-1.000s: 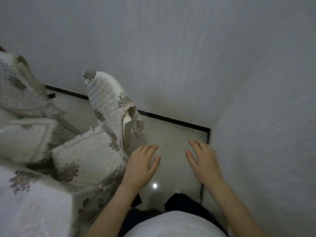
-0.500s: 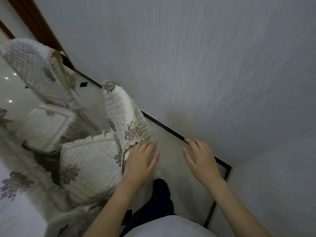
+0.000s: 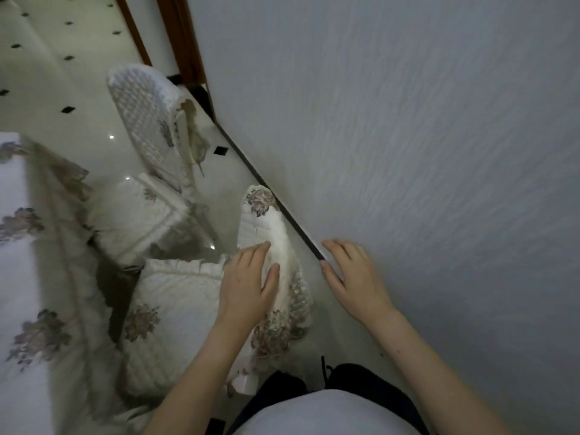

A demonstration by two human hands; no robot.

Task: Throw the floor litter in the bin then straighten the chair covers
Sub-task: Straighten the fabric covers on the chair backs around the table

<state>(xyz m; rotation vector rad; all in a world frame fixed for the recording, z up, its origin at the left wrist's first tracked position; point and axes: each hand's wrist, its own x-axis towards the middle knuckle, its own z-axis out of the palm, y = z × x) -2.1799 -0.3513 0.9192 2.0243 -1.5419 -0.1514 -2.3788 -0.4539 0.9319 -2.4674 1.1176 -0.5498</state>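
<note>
the near chair's quilted back cover (image 3: 276, 246) stands just beside the grey wall (image 3: 408, 136), its flowered top corner almost at the dark skirting strip (image 3: 266, 189) along the wall's foot, and the person's left hand (image 3: 248, 287) lies flat on the side of it that faces away from the wall, fingers spread and straight, thumb laid along the cover's ridge, so the grip is wide open and pressing rather than pinching; the right hand (image 3: 354, 277) hovers on the wall side of that same cover, palm down, fingers loose and apart, holding nothing, its fingertips over the skirting strip but whether they touch it i cannot tell; the seat cover (image 3: 175, 312) of this chair sits on the far side of the back cover from the wall, frilled at its edge, a flower patch on it; further from the person along the wall a second chair cover (image 3: 147, 117) leans with its ties hanging loose, its seat pad (image 3: 135, 215) below it; away from the wall, past both seats, a flowered cloth (image 3: 28, 277) drapes over the bench; the pale tiled floor (image 3: 62, 73) with small black diamonds runs beyond the second chair toward a brown door frame (image 3: 185, 42) set in the wall; no litter shows on the floor near the wall
</note>
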